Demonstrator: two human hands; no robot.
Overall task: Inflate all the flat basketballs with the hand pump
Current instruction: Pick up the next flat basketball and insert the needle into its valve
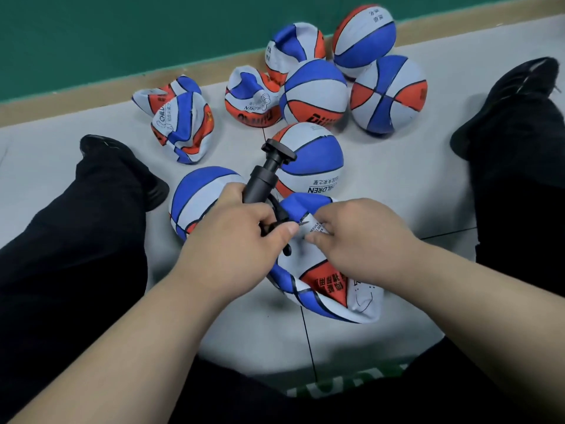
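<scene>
Left hand [241, 240] gripping pump [263, 182], right hand [357, 240] pinching flat basketball [321, 289] — on floor [397, 194]

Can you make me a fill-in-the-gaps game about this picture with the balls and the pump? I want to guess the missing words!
1. The hand pump is coloured ____.
2. The hand gripping the pump is the ____ one.
3. The right hand pinches a basketball that is ____, not round.

Missing words: black; left; flat.
</scene>
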